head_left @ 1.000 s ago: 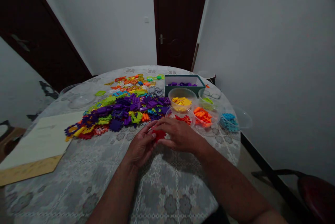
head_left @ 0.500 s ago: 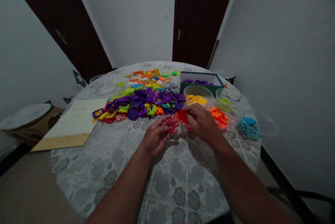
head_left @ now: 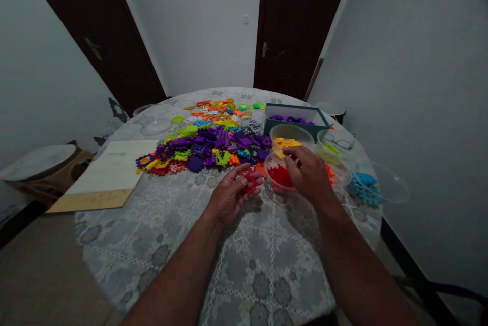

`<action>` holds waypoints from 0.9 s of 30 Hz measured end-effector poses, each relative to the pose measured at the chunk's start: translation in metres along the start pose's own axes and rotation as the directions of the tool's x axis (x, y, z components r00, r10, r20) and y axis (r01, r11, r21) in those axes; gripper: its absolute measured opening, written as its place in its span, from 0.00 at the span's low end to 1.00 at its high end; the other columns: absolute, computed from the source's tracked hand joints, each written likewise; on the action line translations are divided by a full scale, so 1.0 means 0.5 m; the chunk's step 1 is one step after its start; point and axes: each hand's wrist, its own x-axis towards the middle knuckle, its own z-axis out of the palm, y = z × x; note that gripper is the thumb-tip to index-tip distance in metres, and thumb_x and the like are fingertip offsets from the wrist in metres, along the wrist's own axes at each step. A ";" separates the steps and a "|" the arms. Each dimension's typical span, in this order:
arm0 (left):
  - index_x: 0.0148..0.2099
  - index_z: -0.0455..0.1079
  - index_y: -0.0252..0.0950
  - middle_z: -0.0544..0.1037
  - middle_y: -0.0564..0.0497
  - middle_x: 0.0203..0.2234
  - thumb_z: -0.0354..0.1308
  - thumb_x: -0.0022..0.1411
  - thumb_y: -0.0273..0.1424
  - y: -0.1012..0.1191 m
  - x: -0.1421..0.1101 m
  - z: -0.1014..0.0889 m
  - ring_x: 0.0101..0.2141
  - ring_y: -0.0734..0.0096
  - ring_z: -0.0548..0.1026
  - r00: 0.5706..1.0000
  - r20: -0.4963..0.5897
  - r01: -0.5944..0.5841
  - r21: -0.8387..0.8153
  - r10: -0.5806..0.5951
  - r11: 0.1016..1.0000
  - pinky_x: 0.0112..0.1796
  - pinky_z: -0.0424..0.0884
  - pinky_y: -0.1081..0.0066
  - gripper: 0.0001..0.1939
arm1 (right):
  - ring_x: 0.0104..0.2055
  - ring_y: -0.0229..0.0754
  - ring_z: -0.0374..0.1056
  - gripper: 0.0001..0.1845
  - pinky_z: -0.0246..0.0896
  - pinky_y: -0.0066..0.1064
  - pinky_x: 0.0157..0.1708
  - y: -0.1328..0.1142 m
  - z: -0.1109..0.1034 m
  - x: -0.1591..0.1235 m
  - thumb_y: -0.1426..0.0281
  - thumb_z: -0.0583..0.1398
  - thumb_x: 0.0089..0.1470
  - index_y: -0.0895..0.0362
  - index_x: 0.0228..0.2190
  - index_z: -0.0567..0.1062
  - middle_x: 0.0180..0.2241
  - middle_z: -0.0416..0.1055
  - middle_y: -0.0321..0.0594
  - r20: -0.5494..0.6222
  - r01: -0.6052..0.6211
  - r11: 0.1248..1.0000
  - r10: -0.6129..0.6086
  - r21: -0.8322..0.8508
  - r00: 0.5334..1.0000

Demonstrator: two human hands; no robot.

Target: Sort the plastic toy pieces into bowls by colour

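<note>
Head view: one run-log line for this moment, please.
left hand: holds red pieces | right hand: over bowl with red contents, grip unclear | left of bowl: mixed-colour pile

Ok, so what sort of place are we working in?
Most likely a room in a home: a flower-patterned tablecloth, a dark door with a handle, and a heap of colourful, toy-like pieces.
</note>
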 end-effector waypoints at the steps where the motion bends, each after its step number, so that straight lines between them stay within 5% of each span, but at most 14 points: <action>1: 0.63 0.69 0.32 0.83 0.34 0.49 0.67 0.64 0.23 -0.001 -0.001 0.000 0.46 0.53 0.85 1.000 0.011 0.007 -0.001 -0.007 1.000 0.44 0.83 0.61 0.26 | 0.48 0.50 0.75 0.11 0.70 0.45 0.52 -0.013 0.003 -0.004 0.70 0.58 0.66 0.54 0.46 0.79 0.45 0.80 0.47 0.076 0.059 0.998 -0.062 0.035 0.995; 6: 0.62 0.72 0.34 0.84 0.40 0.46 0.68 0.63 0.25 -0.012 0.001 -0.008 0.38 0.62 0.85 0.999 0.043 -0.010 -0.020 0.011 1.000 0.37 0.82 0.68 0.26 | 0.55 0.53 0.71 0.17 0.68 0.51 0.55 -0.073 0.027 -0.033 0.72 0.64 0.63 0.52 0.53 0.76 0.52 0.77 0.48 0.394 0.286 0.941 -0.336 0.183 0.855; 11: 0.60 0.73 0.35 0.84 0.44 0.43 0.69 0.59 0.24 -0.016 0.002 -0.010 0.34 0.66 0.83 0.999 0.046 -0.006 -0.043 0.008 0.999 0.37 0.82 0.66 0.27 | 0.57 0.56 0.70 0.21 0.68 0.55 0.56 -0.091 0.042 -0.048 0.70 0.67 0.61 0.50 0.55 0.76 0.54 0.76 0.48 0.412 0.345 0.910 -0.412 0.228 0.813; 14: 0.58 0.75 0.33 0.83 0.44 0.40 0.69 0.57 0.23 -0.015 0.003 -0.010 0.31 0.71 0.82 0.998 0.056 -0.012 -0.106 0.018 0.994 0.32 0.78 0.74 0.25 | 0.55 0.55 0.71 0.15 0.69 0.53 0.55 -0.090 0.052 -0.048 0.73 0.64 0.63 0.50 0.51 0.78 0.53 0.76 0.48 0.386 0.386 0.890 -0.454 0.245 0.803; 17: 0.58 0.75 0.33 0.83 0.44 0.39 0.68 0.58 0.24 -0.015 0.003 -0.013 0.28 0.72 0.81 0.997 0.083 0.017 -0.129 -0.006 0.992 0.29 0.76 0.75 0.25 | 0.53 0.53 0.72 0.12 0.70 0.51 0.54 -0.091 0.054 -0.046 0.73 0.60 0.67 0.51 0.49 0.78 0.49 0.78 0.48 0.330 0.415 0.870 -0.487 0.268 0.809; 20: 0.59 0.73 0.34 0.84 0.44 0.39 0.65 0.61 0.24 -0.016 0.001 -0.017 0.30 0.66 0.83 0.991 0.131 0.042 -0.117 -0.026 0.992 0.36 0.81 0.65 0.23 | 0.49 0.51 0.74 0.10 0.70 0.47 0.51 -0.083 0.044 -0.040 0.71 0.58 0.68 0.52 0.48 0.77 0.46 0.79 0.47 0.269 0.404 0.883 -0.460 0.239 0.846; 27: 0.58 0.71 0.31 0.85 0.34 0.43 0.62 0.63 0.26 -0.017 0.006 -0.029 0.36 0.59 0.86 0.993 0.112 -0.016 -0.096 0.027 0.995 0.39 0.82 0.62 0.21 | 0.42 0.55 0.75 0.07 0.69 0.49 0.46 -0.003 0.023 -0.023 0.65 0.58 0.66 0.52 0.41 0.76 0.38 0.78 0.48 0.045 0.301 0.947 -0.298 -0.111 0.954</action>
